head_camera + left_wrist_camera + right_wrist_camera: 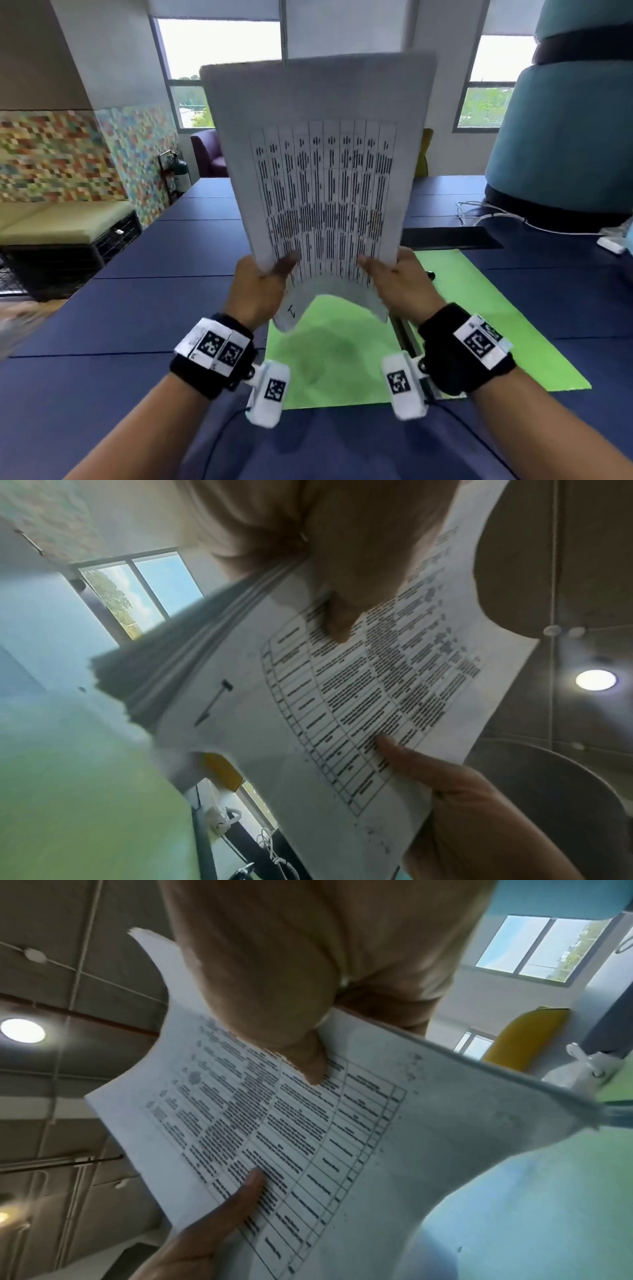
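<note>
The left hand [260, 291] and right hand [400, 284] each pinch the lower edge of a stack of papers [318, 154] standing upright just above them, over the green sheet [479, 308] on the table [137, 308], so squaring the stack seems in hand, and next likely calls for an even lowering.

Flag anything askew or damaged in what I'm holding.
The stack of printed sheets, pinched between the left hand and the right hand, buckles upward along its near edge. The left wrist view shows its page edges fanned unevenly, not flush.
</note>
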{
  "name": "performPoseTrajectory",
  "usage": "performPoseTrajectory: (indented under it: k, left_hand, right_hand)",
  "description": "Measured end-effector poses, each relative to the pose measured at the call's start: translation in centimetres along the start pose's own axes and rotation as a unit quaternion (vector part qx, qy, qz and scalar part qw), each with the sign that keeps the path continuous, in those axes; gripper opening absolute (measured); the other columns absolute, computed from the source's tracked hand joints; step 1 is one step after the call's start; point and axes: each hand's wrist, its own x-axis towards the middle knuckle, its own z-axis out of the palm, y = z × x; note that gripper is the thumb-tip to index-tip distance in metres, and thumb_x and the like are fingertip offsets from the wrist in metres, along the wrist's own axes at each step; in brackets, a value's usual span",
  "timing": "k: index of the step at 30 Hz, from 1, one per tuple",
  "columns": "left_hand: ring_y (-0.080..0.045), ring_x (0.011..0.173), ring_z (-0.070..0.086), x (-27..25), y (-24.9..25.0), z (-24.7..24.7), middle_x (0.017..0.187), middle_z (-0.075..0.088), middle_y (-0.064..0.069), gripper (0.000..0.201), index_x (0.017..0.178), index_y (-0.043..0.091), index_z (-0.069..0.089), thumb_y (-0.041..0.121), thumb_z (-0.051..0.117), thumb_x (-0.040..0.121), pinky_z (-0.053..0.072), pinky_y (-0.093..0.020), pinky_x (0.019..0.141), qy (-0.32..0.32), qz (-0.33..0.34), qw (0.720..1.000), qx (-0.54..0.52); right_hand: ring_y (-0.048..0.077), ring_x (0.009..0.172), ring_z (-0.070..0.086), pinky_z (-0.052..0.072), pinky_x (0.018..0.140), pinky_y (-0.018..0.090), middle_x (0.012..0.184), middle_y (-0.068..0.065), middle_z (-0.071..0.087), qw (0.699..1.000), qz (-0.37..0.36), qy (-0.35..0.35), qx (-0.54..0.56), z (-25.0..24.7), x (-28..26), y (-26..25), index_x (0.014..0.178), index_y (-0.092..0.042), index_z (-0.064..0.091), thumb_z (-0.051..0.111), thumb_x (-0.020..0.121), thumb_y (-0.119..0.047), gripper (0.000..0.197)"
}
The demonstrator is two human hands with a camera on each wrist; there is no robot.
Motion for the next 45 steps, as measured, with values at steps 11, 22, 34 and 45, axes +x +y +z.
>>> performPoseTrajectory:
  k: [11, 22, 34, 45]
  left_hand:
    - [-0.015, 0.053, 0.050, -0.9, -5.2, 0.8, 0.066, 0.056, -0.011, 0.035, 0.077, -0.005, 0.062, 0.024, 0.067, 0.096, 0.043, -0.025, 0.051, -0.069, -0.163, 0.983, 0.050]
    - [-0.025, 0.084, 0.064, 1.6, -4.5, -0.3, 0.089, 0.070, -0.010, 0.014, 0.088, 0.010, 0.069, 0.019, 0.066, 0.097, 0.051, -0.039, 0.083, 0.005, -0.199, 0.970, -0.141]
    - [-0.003, 0.045, 0.054, 1.6, 0.3, -2.2, 0.053, 0.063, 0.012, 0.020, 0.072, 0.018, 0.068, 0.019, 0.071, 0.091, 0.043, -0.018, 0.046, -0.076, -0.071, 0.993, -0.049]
    - [-0.016, 0.098, 0.074, 0.1, 1.5, 4.1, 0.098, 0.078, -0.002, 0.043, 0.115, -0.001, 0.066, 0.022, 0.081, 0.082, 0.059, -0.030, 0.085, 0.019, -0.183, 0.925, -0.334]
  right_hand:
    - [0.012, 0.094, 0.070, 0.058, 0.087, 0.036, 0.106, -0.001, 0.074, 0.988, 0.080, -0.120, -0.053, -0.8, -0.9, 6.6, 0.109, -0.018, 0.072, 0.063, 0.096, -0.023, 0.017]
    - [0.025, 0.069, 0.073, 0.058, 0.057, 0.028, 0.085, 0.019, 0.074, 0.966, 0.120, -0.152, 0.172, -3.3, -1.2, 5.0, 0.103, 0.002, 0.066, 0.066, 0.086, -0.023, 0.030]
    - [0.026, 0.108, 0.068, 0.052, 0.097, 0.041, 0.114, 0.010, 0.073, 0.948, 0.065, -0.050, 0.307, -3.6, 1.1, 0.4, 0.117, -0.002, 0.065, 0.071, 0.078, -0.025, 0.046]
    - [0.022, 0.092, 0.073, 0.060, 0.076, 0.033, 0.104, 0.009, 0.075, 0.894, 0.062, 0.059, 0.439, -0.9, 0.1, -0.8, 0.121, -0.003, 0.061, 0.066, 0.088, -0.007, 0.034]
